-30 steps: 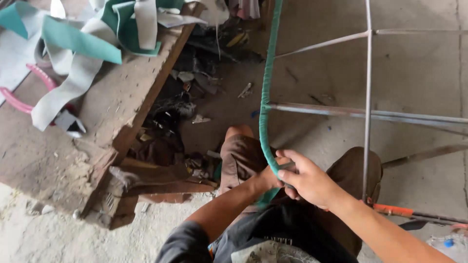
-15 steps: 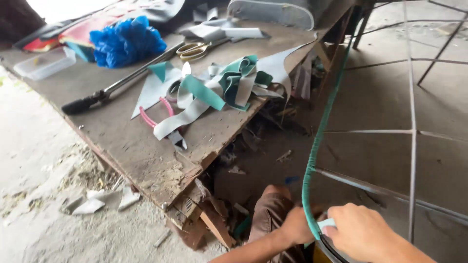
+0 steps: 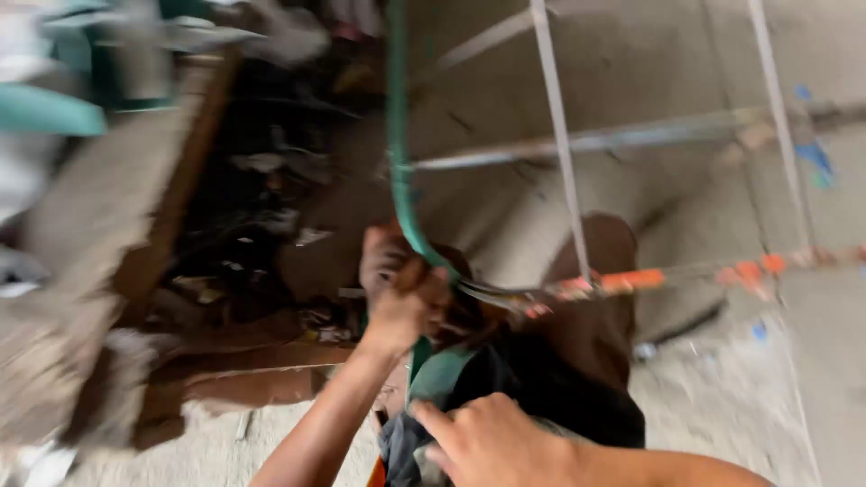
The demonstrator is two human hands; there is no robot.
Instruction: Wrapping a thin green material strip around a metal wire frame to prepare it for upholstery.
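The left hand [image 3: 401, 302] is wrapped in a fist around a curved rod covered in green strip [image 3: 397, 153], its grip clamped on the rod near the low end of the curve. The rod rises from that fist toward the top edge of the view, bending slightly as it goes. It belongs to a metal frame [image 3: 559, 153] of thin grey bars that cross one another over the concrete floor [image 3: 667, 63]; one bar, running off to the right, carries bands of orange tape [image 3: 631, 280].

Below the fist, a loose length of green strip [image 3: 437, 374] hangs down to the right hand [image 3: 492, 442]. That hand rests low in the view with its fingers spread on the strip (whether its grip is closed on it cannot be told, since the picture is blurred by motion).

The person's knee in brown trousers [image 3: 600, 325] sits under the frame. To the left stands a worn wooden surface [image 3: 99, 198], with more teal strips [image 3: 45, 108] lying on it, smeared by the blur. Scraps and litter [image 3: 271, 225] lie in the dark gap beside it.
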